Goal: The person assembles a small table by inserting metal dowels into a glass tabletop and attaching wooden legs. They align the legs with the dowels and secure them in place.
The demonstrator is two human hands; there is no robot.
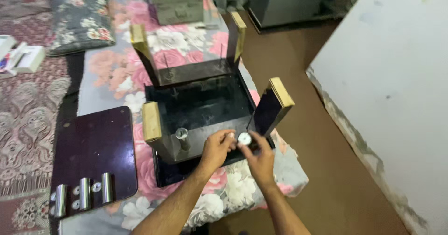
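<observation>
With the small black glossy table [200, 106] flipped legs-up on the floral mattress [116, 71], both hands, left hand [217, 148] and right hand [260, 160], pinch a round silver metal spacer [244, 139] steady at its near rim, beside a leg.

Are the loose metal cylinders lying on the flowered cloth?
No, the metal cylinders lie on a dark board left of the upturned table, away from both hands.

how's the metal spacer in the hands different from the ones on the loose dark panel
The held metal spacer sits upright on the upturned table, pinched by the left hand and right hand; the spare spacers lie on their sides, untouched, on the loose panel. Only its round end cap shows, while theirs show full barrels. All are shiny silver cylinders.
</observation>
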